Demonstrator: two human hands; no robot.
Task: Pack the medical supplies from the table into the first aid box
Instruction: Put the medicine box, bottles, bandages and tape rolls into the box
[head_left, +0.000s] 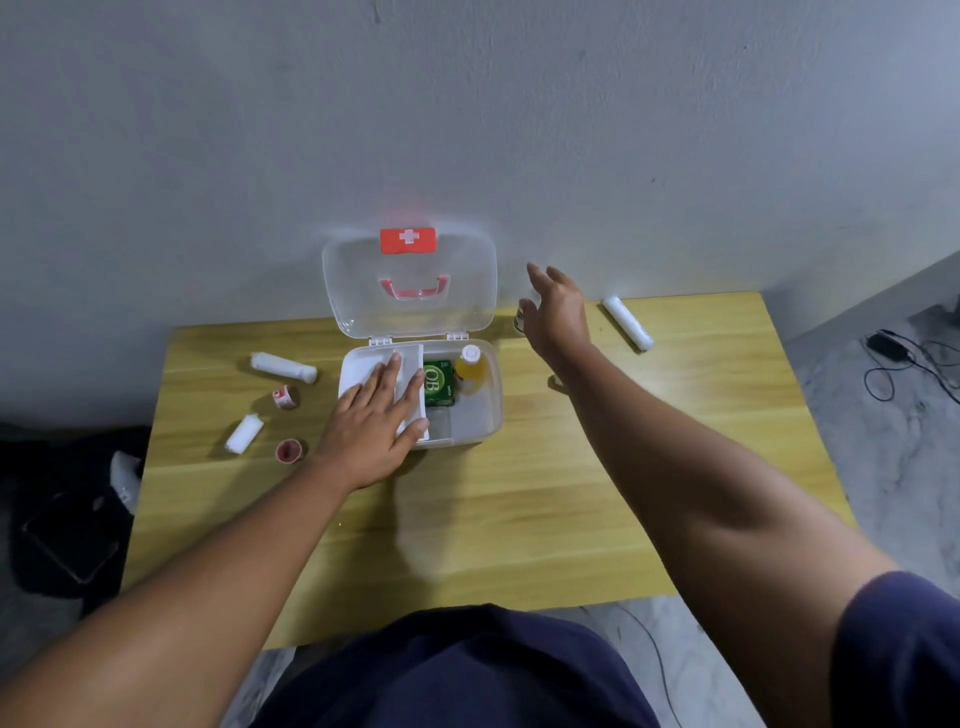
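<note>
Grey plaster wall fills the upper half of my view, and below it sits the yellow wooden bench (519, 493) with the clear first aid box (475, 415) near its far edge. Its lid (410, 283) stands upright against the wall, showing a red cross label (408, 240) and a red handle (414, 290). My left hand (376, 421) lies flat on the white inner tray (363, 366) that covers the left part of the box, fingers (389, 371) spread wide and gripping nothing. In the open right part of the box I see a green carton (439, 383) and, just beside it, a small bottle of yellow liquid with a white cap (471, 365). My right hand (556, 309) hovers above the bench to the right of the box, its fingers open and empty; a small container (519, 317) peeks out just behind it, too hidden for me to name. Farther right, near the bench's far corner, lies a long white bandage roll (627, 322). To the left of the box lie another long white roll (283, 365), a short white gauze roll (244, 434), a red-and-white tape roll (284, 397) and a dark red tape roll (290, 450). On the floor to the right run black cables (904, 358), and a dark bag (72, 519) sits to the left.
</note>
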